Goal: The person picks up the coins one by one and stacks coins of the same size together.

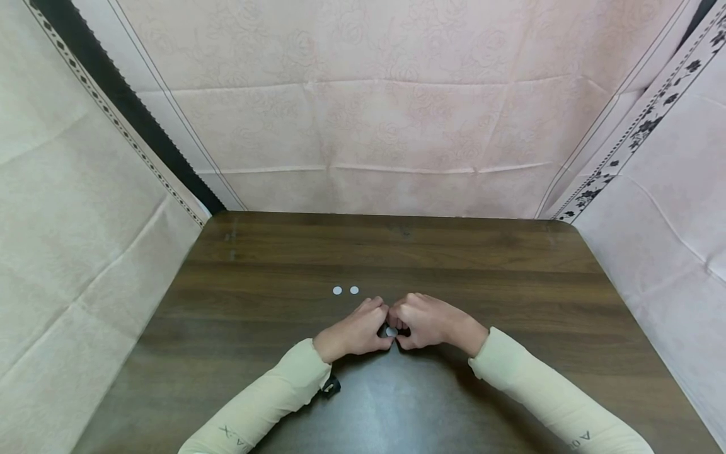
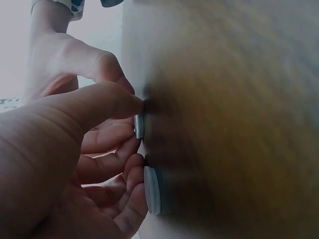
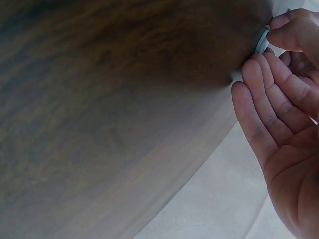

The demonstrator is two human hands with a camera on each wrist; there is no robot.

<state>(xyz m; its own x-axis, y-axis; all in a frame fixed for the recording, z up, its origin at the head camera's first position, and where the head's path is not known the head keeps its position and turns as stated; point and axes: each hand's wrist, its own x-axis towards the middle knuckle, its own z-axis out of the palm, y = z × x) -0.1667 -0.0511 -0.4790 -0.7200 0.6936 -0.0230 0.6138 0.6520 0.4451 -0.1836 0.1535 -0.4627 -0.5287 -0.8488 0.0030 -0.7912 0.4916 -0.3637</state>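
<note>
A small, flat white disc (image 1: pixel 391 331) is at the table's middle, between my two hands. My left hand (image 1: pixel 360 329) curls around its left side, thumb nearer me and fingers beyond. From the other side, my right hand (image 1: pixel 428 320) closes in with curled fingers, its thumb close to the left thumb. The left wrist view has the disc (image 2: pixel 139 126) right at the thumb tip, close over the wood. In the right wrist view the disc (image 3: pixel 261 40) shows its edge at the thumb and fingertips. Fingers partly hide it in all views.
Two more white discs, a left one (image 1: pixel 337 290) and a right one (image 1: pixel 354 290), lie side by side beyond my left hand. The brown wooden table (image 1: pixel 272 252) has rounded far corners. Pale patterned cloth (image 1: pixel 368 126) hangs behind it. A dark device (image 1: pixel 331 386) sits under my left cuff.
</note>
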